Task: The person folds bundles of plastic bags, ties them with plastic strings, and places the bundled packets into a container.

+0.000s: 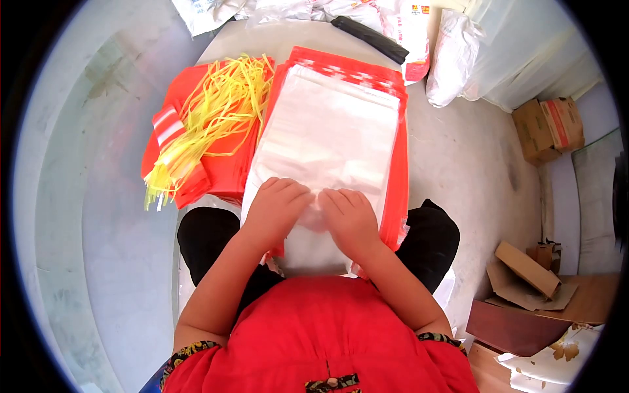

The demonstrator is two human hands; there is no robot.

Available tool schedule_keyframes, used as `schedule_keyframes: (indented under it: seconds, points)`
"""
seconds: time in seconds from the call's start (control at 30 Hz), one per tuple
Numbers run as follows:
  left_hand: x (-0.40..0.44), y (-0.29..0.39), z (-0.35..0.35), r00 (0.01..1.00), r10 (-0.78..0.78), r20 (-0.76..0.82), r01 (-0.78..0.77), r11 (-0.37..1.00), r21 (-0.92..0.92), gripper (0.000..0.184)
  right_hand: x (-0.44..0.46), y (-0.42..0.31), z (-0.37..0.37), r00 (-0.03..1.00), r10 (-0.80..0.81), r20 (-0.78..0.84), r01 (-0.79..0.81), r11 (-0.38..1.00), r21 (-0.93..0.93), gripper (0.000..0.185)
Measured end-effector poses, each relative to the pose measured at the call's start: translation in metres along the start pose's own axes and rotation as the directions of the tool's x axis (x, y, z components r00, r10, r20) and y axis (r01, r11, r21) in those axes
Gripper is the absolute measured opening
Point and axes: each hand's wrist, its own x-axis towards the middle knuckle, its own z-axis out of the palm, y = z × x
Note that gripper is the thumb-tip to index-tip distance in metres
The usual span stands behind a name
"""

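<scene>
A stack of clear plastic bags lies on top of a pile of red sheets in front of me. My left hand is on the near part of the clear bags, its fingers bent and pressed together on the film. Close beside it, my right hand has its fingers curled on the same film, fingertips almost meeting the left ones. Yellow ribbons lie in a loose bundle over a second red pile at the left, with a striped red band round them.
A black roll lies beyond the stack, near white bags. Cardboard boxes stand at the right wall. Nearer, opened cardboard lies on a brown surface. My knees are on either side of the stack.
</scene>
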Motion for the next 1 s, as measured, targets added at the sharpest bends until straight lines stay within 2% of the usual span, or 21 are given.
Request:
schedule_keyframes:
  seconds: [0.13, 0.23, 0.33, 0.37, 0.47, 0.57, 0.67, 0.77, 0.87, 0.97, 1.0]
  points:
    - [0.010, -0.007, -0.007, 0.996, -0.064, 0.060, 0.067, 0.997, -0.047, 0.032, 0.007, 0.012, -0.005, 0.993, 0.101, 0.059, -0.104, 0.993, 0.053, 0.035]
    - [0.011, -0.011, -0.017, 0.970, -0.211, -0.117, 0.203, 0.976, -0.078, 0.041, 0.023, 0.024, -0.025, 0.977, 0.202, 0.068, -0.207, 0.976, 0.066, 0.032]
    - [0.003, -0.027, -0.022, 0.902, -0.413, -0.124, 0.358, 0.878, -0.318, 0.052, 0.033, 0.034, -0.042, 0.966, 0.246, 0.078, -0.253, 0.961, 0.114, 0.026]
    - [0.002, -0.029, -0.024, 0.888, -0.450, -0.093, 0.399, 0.856, -0.329, 0.053, 0.034, 0.035, -0.046, 0.964, 0.251, 0.087, -0.261, 0.956, 0.137, 0.025]
    - [-0.001, -0.025, -0.030, 0.902, -0.420, -0.099, 0.387, 0.888, -0.247, 0.053, 0.030, 0.031, -0.055, 0.933, 0.324, 0.155, -0.346, 0.926, 0.149, 0.031]
    - [-0.012, -0.020, -0.021, 0.823, -0.528, -0.212, 0.443, 0.829, -0.342, 0.051, 0.019, 0.027, -0.054, 0.943, 0.301, 0.143, -0.321, 0.936, 0.145, 0.031]
    - [-0.028, -0.014, -0.024, 0.660, -0.748, 0.061, 0.642, 0.520, -0.564, 0.045, 0.003, 0.022, -0.045, 0.949, 0.289, 0.125, -0.305, 0.944, 0.130, 0.025]
    - [-0.037, -0.007, -0.023, 0.638, -0.748, 0.180, 0.585, 0.319, -0.746, 0.043, -0.005, 0.019, -0.039, 0.940, 0.310, 0.143, -0.330, 0.933, 0.142, 0.033]
    - [-0.035, 0.006, -0.029, 0.574, -0.801, 0.173, 0.488, 0.165, -0.857, 0.042, -0.011, 0.021, -0.033, 0.947, 0.309, 0.084, -0.319, 0.934, 0.163, 0.034]
    - [-0.032, 0.018, -0.033, 0.533, -0.821, 0.204, 0.449, 0.070, -0.891, 0.040, -0.015, 0.021, -0.032, 0.934, 0.343, 0.095, -0.354, 0.924, 0.144, 0.034]
    - [-0.032, 0.021, -0.037, 0.557, -0.803, 0.211, 0.438, 0.068, -0.896, 0.040, -0.016, 0.021, -0.031, 0.938, 0.337, 0.084, -0.346, 0.925, 0.155, 0.032]
